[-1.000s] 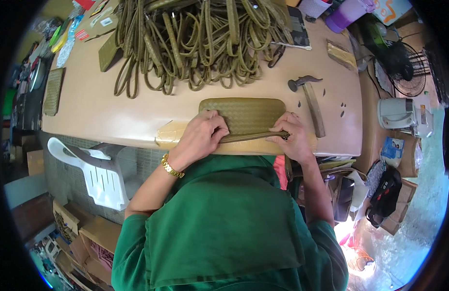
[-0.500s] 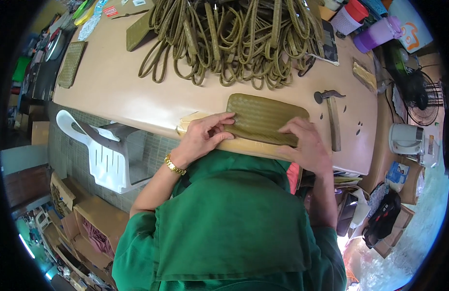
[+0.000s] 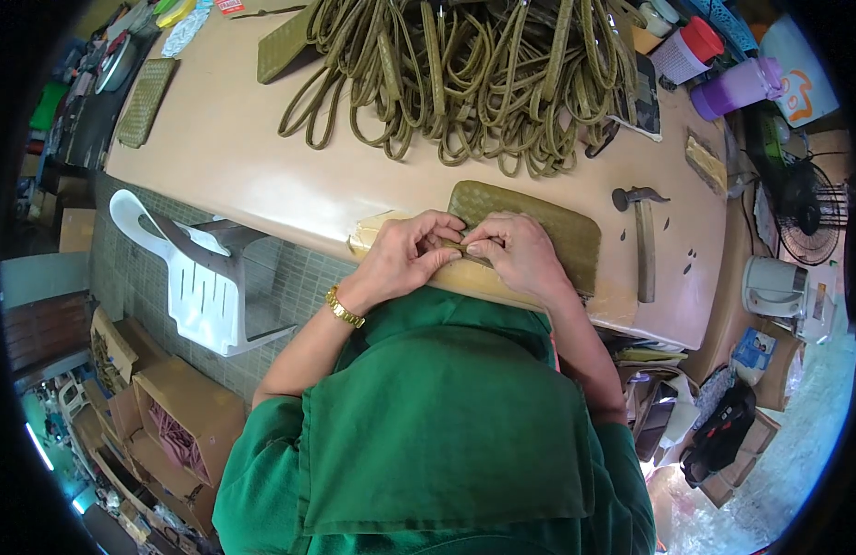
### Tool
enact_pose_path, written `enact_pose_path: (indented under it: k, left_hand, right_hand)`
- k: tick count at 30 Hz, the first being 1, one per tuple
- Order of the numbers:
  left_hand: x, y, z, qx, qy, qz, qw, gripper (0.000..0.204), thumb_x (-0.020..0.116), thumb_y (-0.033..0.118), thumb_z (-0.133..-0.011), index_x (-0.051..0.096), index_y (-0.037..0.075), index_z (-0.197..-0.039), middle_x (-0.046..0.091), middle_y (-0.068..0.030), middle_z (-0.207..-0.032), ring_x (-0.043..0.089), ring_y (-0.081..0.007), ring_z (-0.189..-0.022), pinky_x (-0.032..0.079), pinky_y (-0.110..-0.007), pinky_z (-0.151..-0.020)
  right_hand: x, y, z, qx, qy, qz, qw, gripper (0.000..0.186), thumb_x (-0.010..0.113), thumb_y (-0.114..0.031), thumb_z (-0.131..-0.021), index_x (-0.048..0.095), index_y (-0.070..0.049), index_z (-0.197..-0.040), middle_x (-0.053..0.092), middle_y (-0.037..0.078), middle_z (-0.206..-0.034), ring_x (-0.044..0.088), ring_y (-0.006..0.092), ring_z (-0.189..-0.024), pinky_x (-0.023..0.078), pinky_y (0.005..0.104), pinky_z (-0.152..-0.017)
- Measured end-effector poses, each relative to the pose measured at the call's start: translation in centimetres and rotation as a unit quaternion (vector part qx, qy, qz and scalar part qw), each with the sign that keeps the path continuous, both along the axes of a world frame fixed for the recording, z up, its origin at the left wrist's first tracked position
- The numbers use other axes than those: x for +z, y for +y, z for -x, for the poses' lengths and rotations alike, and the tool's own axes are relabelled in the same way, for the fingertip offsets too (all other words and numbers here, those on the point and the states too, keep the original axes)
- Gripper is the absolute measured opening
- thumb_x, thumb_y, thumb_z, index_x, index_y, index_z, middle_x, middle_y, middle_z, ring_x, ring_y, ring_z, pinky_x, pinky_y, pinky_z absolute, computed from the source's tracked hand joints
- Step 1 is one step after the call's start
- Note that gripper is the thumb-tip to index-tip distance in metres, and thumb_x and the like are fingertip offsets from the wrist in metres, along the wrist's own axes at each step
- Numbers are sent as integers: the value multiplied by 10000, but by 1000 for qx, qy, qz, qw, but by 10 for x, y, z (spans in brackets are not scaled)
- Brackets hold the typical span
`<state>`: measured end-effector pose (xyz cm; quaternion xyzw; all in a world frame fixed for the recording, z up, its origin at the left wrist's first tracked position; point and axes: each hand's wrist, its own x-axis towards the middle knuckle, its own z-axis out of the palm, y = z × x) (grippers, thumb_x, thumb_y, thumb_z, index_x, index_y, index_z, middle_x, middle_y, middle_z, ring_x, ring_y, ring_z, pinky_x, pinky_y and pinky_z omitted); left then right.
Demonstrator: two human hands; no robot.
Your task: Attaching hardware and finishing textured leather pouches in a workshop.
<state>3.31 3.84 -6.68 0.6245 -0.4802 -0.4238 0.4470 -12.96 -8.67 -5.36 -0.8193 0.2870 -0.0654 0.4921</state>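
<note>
An olive panel with a woven texture and rounded corners (image 3: 562,236), like a wallet or pouch piece, lies at the table's near edge. At its near left edge, my left hand (image 3: 411,252) pinches with thumb and fingers. Close beside it, my right hand (image 3: 516,254) has thumb and forefinger closed on the same edge, the two sets of fingertips almost meeting. Between them a short bit of the edge shows; the rest of that corner is hidden by my fingers. A hammer with a wooden handle (image 3: 645,250) lies to the right of the panel.
Many olive looped straps (image 3: 465,83) are heaped at the back of the table (image 3: 234,157). Another woven olive piece (image 3: 147,102) lies far left. A purple bottle (image 3: 738,88) and a fan (image 3: 806,208) stand right. A white plastic chair (image 3: 201,287) is left of the table.
My right hand has moved left along the panel's near edge to join my left hand, closing its fingers there. The panel now sits slightly more turned. The whole view has shifted a little.
</note>
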Motion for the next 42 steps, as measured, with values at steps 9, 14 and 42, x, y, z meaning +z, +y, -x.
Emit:
enact_pose_path:
  k: [9, 14, 42]
  left_hand:
    - [-6, -6, 2, -6, 51, -30, 998, 189, 650, 41, -881, 637, -7, -1064, 659, 20, -835, 504, -8, -650, 435, -173, -590]
    - [-9, -6, 6, 33, 42, -29, 998, 62, 605, 37, -908, 599, -2, -956, 618, 28, -757, 509, -25, -638, 429, -194, -576]
    - [18, -5, 12, 21, 26, -1, 999, 246, 692, 59, -806, 650, 28, -1046, 508, -10, -780, 504, -123, -715, 436, -247, -647]
  right_hand:
    - [2, -4, 14, -44, 30, -28, 998, 127, 637, -90, -804, 707, -49, -902, 678, 153, -827, 643, 325, -793, 486, 383, -738]
    - [16, 10, 52, -21, -55, 259, 964, 280, 653, -115, -801, 682, -112, -1080, 639, 72, -908, 605, 255, -860, 461, 379, -806]
    - [21, 3, 125, -25, 39, 365, 930, 229, 634, -71, -809, 612, -78, -1037, 651, 127, -918, 644, 246, -857, 502, 338, -725]
